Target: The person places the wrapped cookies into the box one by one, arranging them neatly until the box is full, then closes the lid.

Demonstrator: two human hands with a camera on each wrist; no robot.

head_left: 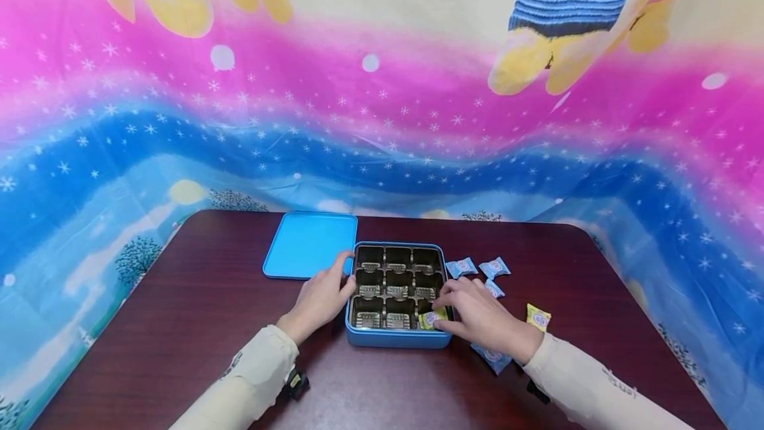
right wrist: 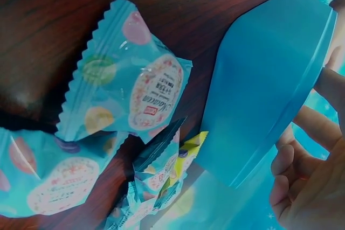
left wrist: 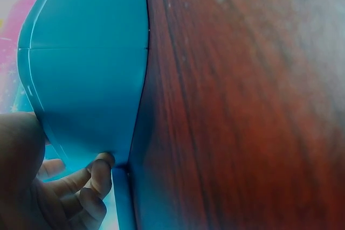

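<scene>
A blue rectangular box point(head_left: 398, 338) stands at the middle of the table, holding a dark tray point(head_left: 412, 276) split into three rows of compartments. My left hand point(head_left: 319, 298) holds the box's left side, thumb at the rim; in the left wrist view its fingers point(left wrist: 101, 179) are bent against the outer wall. Over the front right compartment, my right hand point(head_left: 477, 310) pinches a yellow wrapped sweet point(head_left: 428, 319) that lies partly inside. The other compartments show only bare moulded bottoms. In the right wrist view, the pinched sweet is hidden behind the box wall point(right wrist: 264, 79).
The blue lid point(head_left: 313, 244) lies flat behind the box on the left. Several blue wrapped sweets point(head_left: 494, 267) and a yellow one point(head_left: 538, 317) are scattered right of the box. Another blue sweet point(right wrist: 129, 74) lies near the right wrist. A patterned cloth point(head_left: 382, 118) hangs behind the table.
</scene>
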